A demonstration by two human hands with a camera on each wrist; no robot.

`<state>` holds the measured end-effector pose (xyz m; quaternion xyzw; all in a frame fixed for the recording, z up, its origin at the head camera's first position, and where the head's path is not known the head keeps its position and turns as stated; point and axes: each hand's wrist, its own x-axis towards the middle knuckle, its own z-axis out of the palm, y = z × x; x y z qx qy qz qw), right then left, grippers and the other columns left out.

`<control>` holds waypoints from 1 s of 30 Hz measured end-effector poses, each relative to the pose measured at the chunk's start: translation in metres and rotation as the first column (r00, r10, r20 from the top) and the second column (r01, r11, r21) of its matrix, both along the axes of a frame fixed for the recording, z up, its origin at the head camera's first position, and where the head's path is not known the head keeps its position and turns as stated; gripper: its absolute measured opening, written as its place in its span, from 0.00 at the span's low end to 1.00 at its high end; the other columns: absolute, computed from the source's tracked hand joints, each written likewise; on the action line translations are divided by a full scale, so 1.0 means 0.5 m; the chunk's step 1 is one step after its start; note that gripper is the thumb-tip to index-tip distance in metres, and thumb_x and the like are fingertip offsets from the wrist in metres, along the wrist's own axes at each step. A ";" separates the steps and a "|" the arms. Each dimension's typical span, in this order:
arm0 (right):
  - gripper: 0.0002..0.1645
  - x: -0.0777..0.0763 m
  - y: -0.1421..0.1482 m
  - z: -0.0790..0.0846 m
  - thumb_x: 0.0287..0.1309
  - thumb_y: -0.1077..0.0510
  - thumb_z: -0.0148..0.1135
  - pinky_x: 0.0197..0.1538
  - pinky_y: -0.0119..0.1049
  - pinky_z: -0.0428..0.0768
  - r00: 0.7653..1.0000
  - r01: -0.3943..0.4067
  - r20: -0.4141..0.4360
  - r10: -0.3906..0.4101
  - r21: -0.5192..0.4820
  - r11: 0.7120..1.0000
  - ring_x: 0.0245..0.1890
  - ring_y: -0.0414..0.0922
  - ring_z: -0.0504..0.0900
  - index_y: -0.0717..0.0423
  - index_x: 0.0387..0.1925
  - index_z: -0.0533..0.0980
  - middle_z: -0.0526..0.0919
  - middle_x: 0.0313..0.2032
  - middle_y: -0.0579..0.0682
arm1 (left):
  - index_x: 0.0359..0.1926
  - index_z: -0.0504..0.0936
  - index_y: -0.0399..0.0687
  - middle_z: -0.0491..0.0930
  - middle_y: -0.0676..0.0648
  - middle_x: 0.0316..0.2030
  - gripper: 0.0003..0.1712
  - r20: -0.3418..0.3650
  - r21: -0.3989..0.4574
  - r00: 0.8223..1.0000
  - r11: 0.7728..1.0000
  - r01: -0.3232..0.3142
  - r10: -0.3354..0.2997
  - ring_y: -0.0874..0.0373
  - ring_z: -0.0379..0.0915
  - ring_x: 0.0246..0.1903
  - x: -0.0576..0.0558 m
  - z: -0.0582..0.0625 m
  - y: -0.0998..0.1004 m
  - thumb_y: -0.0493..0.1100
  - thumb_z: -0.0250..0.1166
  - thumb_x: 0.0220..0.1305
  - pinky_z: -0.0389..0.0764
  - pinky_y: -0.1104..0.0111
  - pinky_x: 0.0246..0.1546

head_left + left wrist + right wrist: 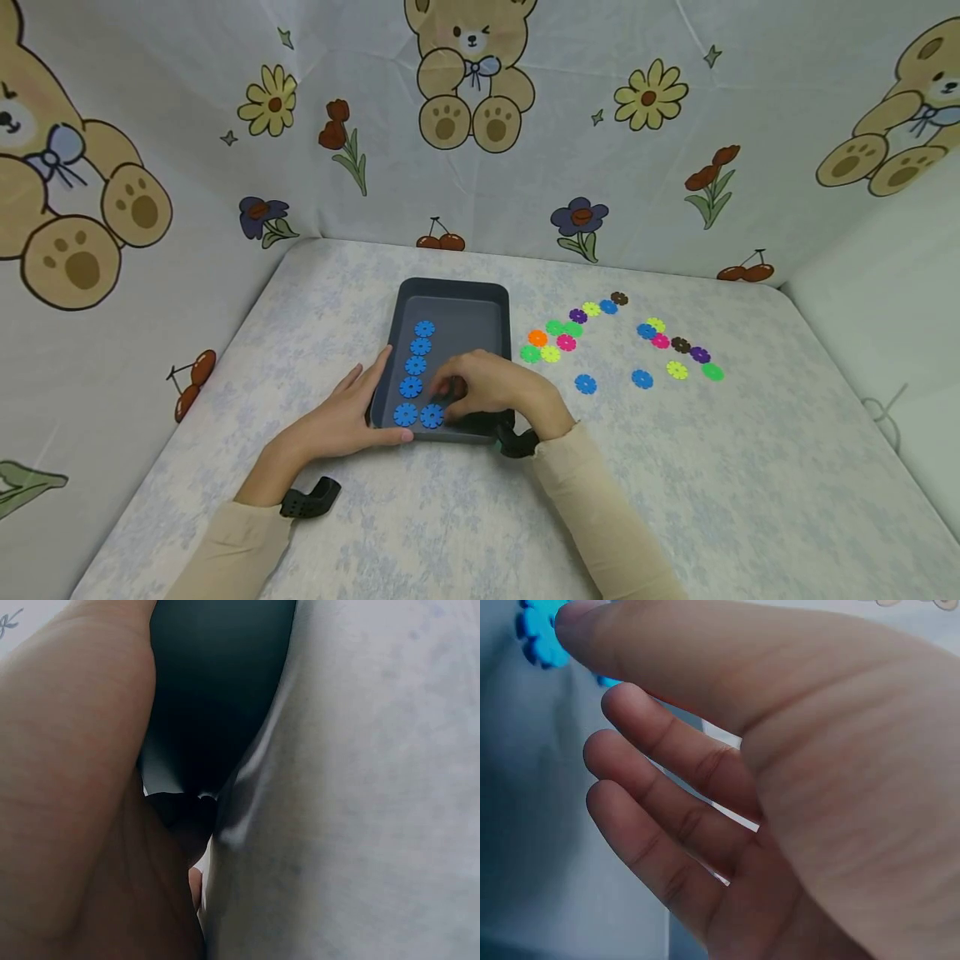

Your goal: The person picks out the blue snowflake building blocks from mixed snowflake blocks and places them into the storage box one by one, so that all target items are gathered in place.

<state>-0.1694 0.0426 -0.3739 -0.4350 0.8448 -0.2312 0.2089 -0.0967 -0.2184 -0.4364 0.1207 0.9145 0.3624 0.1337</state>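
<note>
A dark grey rectangular tray [472, 312] lies on the table with several blue notched discs [416, 365] in it, a column along its left side and a shorter row at the near end. My left hand [337, 421] rests against the tray's near-left corner, thumb along the front rim, fingers straight along the left wall. Inside the tray, my right hand [487, 383] is over the near row. Its thumb [592, 637] overlaps the edge of the right-hand blue disc [432, 416], while the other fingers are loosely bent. The thumb hides the right index finger in the right wrist view.
Right of the tray lie scattered notched discs in several colours, among them an orange disc [537, 337], a purple disc [701, 355] and two blue discs nearer me. A printed cloth [510, 200] hangs behind the table. A white cord [888, 412] shows at the far right.
</note>
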 end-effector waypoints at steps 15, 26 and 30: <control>0.22 -0.016 0.063 0.044 0.59 0.56 0.77 0.50 0.34 0.83 0.992 0.123 0.025 -0.122 -0.057 0.991 0.45 0.46 0.82 0.55 0.54 0.85 0.87 0.51 0.51 | 0.82 0.26 0.68 0.36 0.45 0.83 0.76 0.011 -0.009 1.000 1.000 -0.010 0.011 0.31 0.24 0.80 0.001 0.002 0.000 0.76 0.72 0.52 0.44 0.26 0.71; 0.21 -0.027 0.129 0.067 0.61 0.57 0.75 0.53 0.41 0.83 0.967 0.256 0.038 -0.254 -0.088 0.963 0.47 0.47 0.81 0.51 0.56 0.84 0.86 0.51 0.54 | 0.83 0.27 0.67 0.36 0.45 0.83 0.77 0.006 -0.003 1.000 1.000 -0.010 0.010 0.31 0.23 0.80 0.002 0.004 0.002 0.75 0.73 0.52 0.43 0.28 0.72; 0.21 -0.032 0.153 0.071 0.61 0.56 0.75 0.51 0.42 0.84 0.951 0.308 0.024 -0.307 -0.073 0.949 0.48 0.47 0.81 0.51 0.56 0.84 0.85 0.50 0.55 | 0.83 0.27 0.66 0.36 0.45 0.83 0.77 0.006 0.000 1.000 1.000 -0.009 0.009 0.31 0.23 0.80 0.001 0.003 0.002 0.75 0.73 0.52 0.43 0.28 0.72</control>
